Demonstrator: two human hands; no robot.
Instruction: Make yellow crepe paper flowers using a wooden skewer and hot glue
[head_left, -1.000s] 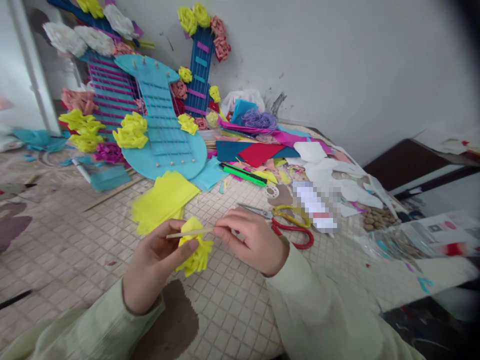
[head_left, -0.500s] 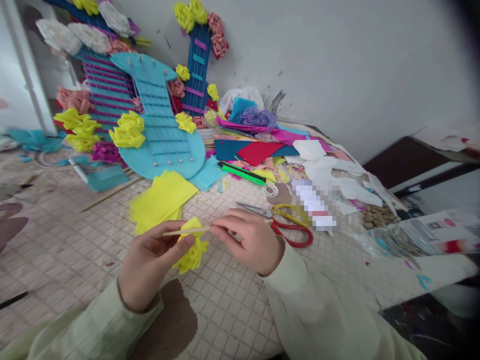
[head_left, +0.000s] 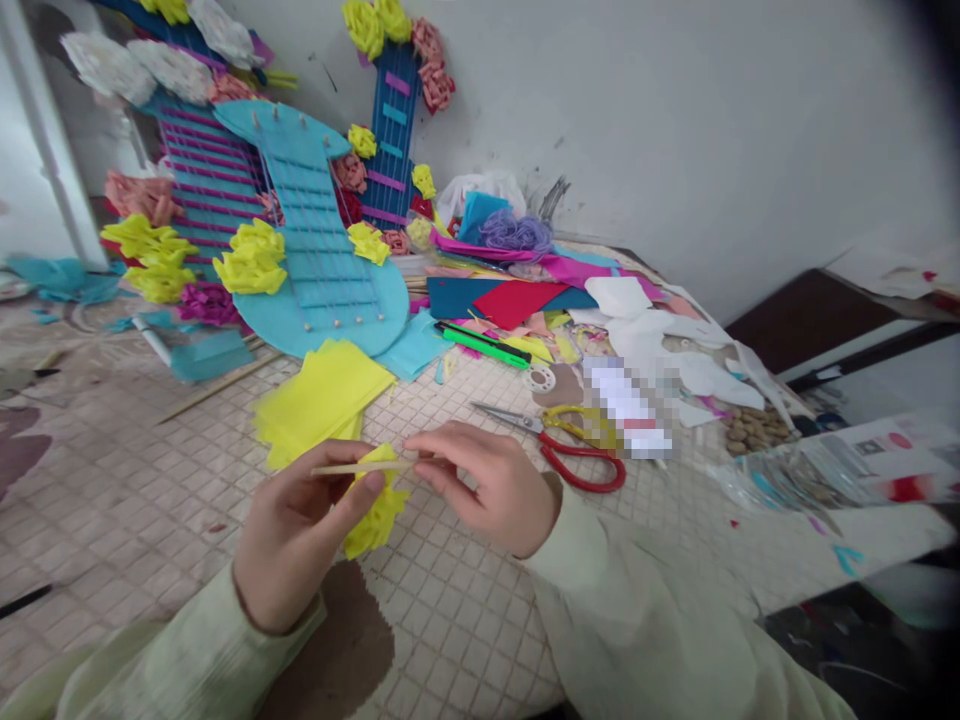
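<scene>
My left hand is closed on a thin wooden stick and a piece of yellow crinkled paper, the thumb pressing over the paper. The stick lies nearly level across the paper's upper part. At the stick's right end, the fingertips of my right hand are pinched together on it. Just behind my left hand is a stack of yellow paper sheets. To the right of my right hand rest red-handled scissors, their blades pointing left.
A green cutter lies near blue and red sheets. Behind stands a light-blue guitar-shaped board with strings and yellow paper flowers. Purple yarn, white paper scraps and pebbles lie to the right.
My right fingers have slid a little left along the stick, closer to the yellow paper. The stick has shifted slightly left in my left hand, which keeps its grip.
</scene>
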